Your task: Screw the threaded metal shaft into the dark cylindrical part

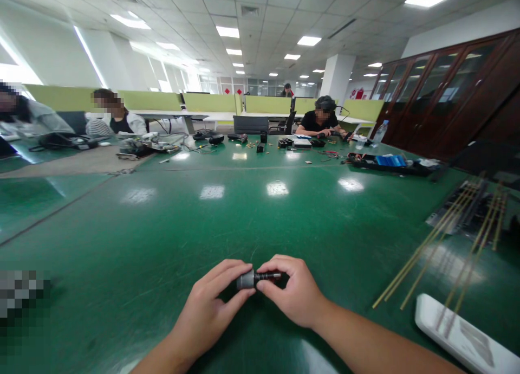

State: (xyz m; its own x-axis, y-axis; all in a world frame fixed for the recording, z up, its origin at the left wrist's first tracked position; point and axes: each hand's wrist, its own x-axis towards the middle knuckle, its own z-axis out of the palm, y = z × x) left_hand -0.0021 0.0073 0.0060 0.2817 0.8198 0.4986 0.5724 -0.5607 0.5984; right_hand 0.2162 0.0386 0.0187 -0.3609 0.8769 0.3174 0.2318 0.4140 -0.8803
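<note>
Near the front edge of the green worktop (260, 211), the left hand (211, 309) pinches the thick grey end of a small metal part (252, 279), and the right hand (294, 295) closes its grip on the thin threaded end. To turn it well, both ends should stay in one line. The thin brass rods (430, 249) and a white device (463, 336) lie toward the right edge; the middle is open.

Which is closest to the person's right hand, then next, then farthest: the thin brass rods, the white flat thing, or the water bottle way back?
From the right hand:
1. Brass rods, lying on the table to its right.
2. White flat thing, at the lower right edge; nearly as close, so a tight call.
3. Water bottle, far back on the right.
</note>
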